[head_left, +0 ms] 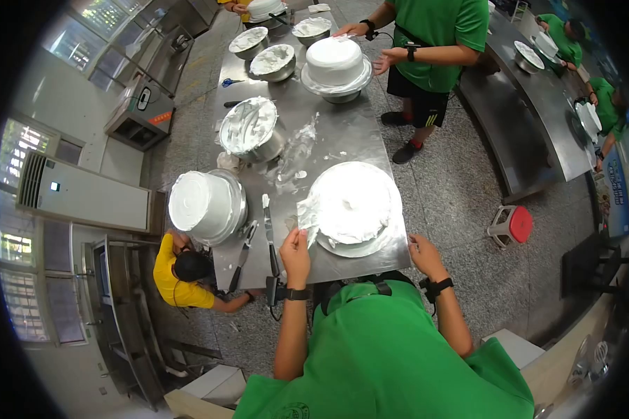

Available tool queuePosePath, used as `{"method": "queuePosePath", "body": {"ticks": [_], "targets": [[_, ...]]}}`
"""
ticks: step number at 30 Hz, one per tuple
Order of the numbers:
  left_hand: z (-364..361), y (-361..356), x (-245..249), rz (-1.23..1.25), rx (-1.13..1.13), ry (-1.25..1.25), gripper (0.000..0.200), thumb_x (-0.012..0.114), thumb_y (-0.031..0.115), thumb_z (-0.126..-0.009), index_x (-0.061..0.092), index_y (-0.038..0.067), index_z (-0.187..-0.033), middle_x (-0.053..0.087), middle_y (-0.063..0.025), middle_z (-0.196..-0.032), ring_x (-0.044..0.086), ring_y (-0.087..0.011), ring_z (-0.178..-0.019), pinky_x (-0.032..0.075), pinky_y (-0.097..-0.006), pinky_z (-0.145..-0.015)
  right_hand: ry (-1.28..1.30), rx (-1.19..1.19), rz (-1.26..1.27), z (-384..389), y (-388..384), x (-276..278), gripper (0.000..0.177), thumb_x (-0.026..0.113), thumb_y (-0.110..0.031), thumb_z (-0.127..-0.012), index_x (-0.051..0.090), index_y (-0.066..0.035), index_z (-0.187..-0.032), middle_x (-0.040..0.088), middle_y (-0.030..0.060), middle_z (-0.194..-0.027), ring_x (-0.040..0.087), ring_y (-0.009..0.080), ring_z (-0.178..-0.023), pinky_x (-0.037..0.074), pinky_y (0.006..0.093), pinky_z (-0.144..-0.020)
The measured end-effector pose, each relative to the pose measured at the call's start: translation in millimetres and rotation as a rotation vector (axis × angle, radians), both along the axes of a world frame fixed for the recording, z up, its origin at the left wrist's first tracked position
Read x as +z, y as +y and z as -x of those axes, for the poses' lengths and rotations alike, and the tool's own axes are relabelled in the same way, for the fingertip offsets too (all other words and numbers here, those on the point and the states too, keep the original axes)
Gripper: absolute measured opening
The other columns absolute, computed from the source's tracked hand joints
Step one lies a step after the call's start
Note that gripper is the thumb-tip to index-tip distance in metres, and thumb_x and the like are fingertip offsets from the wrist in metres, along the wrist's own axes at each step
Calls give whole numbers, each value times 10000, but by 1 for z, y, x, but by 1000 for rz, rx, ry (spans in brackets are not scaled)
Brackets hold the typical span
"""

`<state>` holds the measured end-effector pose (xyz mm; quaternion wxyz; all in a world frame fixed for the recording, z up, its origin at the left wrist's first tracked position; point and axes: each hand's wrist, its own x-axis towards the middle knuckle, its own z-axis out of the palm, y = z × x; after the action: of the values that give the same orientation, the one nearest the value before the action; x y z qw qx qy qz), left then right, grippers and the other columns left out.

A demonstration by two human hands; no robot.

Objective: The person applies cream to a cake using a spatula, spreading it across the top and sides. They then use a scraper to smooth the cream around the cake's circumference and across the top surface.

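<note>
In front of me a round cake covered in white cream [355, 202] sits on a turntable [393, 241] near the table's front edge. My left hand [295, 257] is closed, pinching a flat, cream-covered scraper [307, 218] at the cake's left side. What the scraper is made of is hidden under the cream. My right hand [426, 255] has its fingers apart, the tips near the turntable's right rim and the table edge, holding nothing. Left of my left hand lie a long spatula [270, 234] and a second, cream-smeared spatula [242, 257].
A mixing bowl of cream [251, 133] stands beyond the spatulas. Another cream-covered cake [203, 201] is at the table's left edge, a crouching person in yellow [178, 276] beside it. Across the table, a person in green [437, 35] handles another cake [334, 61]. A red-topped stool [520, 225] stands right.
</note>
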<state>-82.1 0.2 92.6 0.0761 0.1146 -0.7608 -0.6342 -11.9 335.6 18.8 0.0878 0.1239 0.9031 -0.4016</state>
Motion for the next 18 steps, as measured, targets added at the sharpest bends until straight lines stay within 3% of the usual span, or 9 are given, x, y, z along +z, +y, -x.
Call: {"method": "queuePosePath", "body": {"ticks": [4,8,13,18], "targets": [[-3,-4,-6,-69,-111,-38,259,603,146,-975,626,-64,-1126,679,-34,-964,592,-56,-839,453,-196,-722,-33,-14,21,-4,-2,3,383,552,-234,-932,592,-30,-1253,636,186,-1207,627,333,-1078,500,387,-901],[-5,-1,-2,-87,-159,-67,251,607,164,-976,634,-51,-1100,670,-5,-908,576,-42,-801,437,-185,-687,20,11,24,-2,-8,6,354,533,-236,-932,617,-30,-1207,639,188,-1183,625,350,-1044,486,416,-908],[-7,3,2,-109,-173,-56,243,595,140,-983,625,-54,-1126,678,-17,-916,586,-41,-801,438,-181,-698,308,-45,66,10,-25,33,258,498,-99,-946,639,-5,-1140,656,166,-1093,639,297,-985,497,361,-854],[-11,4,-8,-163,-226,-65,256,594,144,-984,619,-61,-1135,681,-19,-923,587,-43,-807,439,-182,-708,361,-85,175,25,-36,62,243,475,-28,-912,626,0,-1101,635,170,-1082,618,329,-991,481,372,-875]]}}
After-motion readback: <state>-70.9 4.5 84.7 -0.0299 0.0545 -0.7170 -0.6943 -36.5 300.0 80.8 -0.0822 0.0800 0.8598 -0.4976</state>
